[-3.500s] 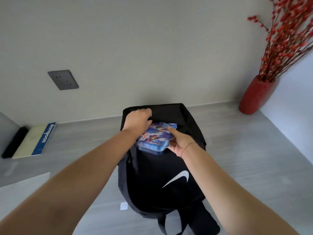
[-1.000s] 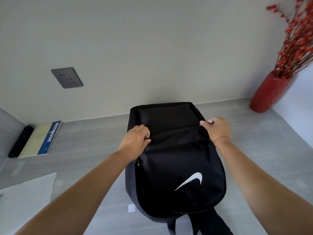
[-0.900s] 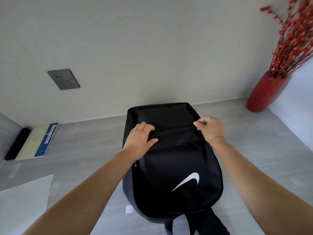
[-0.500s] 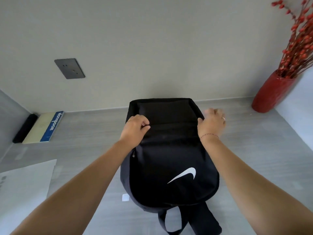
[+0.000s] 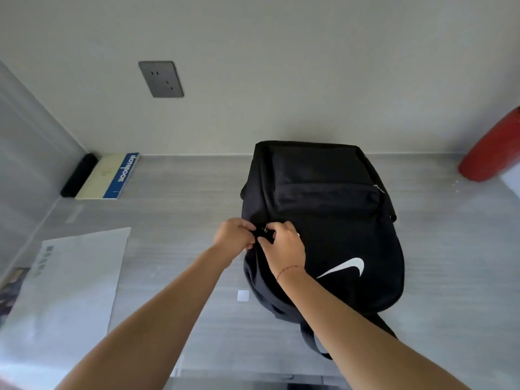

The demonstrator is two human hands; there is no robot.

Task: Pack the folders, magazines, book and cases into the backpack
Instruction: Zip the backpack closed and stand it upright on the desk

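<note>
Two hands: both meet at the left edge of the black backpack [image 5: 323,220], fingertips close together around a small metal zipper pull [image 5: 265,228].
Left hand [image 5: 235,240]: fingers curled tight and pinching the dark fabric just left of the pull; what sits inside the pinch is hidden.
Right hand [image 5: 284,247]: fingers bent narrow, thumb and forefinger nipping the bag's edge right beside the pull; a thin red string circles the wrist, and there is a glint on one finger.
Backpack: lying flat on the grey table [image 5: 174,220], front face up, white swoosh logo [image 5: 344,267] towards the lower right, straps trailing off its near end.
Second zipper tab: a small silver one shows at the bag's upper right corner [image 5: 378,187].
Folder: a pale sheet-like folder [image 5: 70,280] lies well apart to the left, near the table's edge.
Notebook [image 5: 108,175]: cream with a blue spine, far left against the wall, a black case [image 5: 79,174] touching its outer side.
Wall: a grey socket plate [image 5: 161,79] above the notebook.
Far right: a red vase [image 5: 492,153], partly cut off.
Small white square [image 5: 243,295]: on the table just left of the bag's lower edge.
</note>
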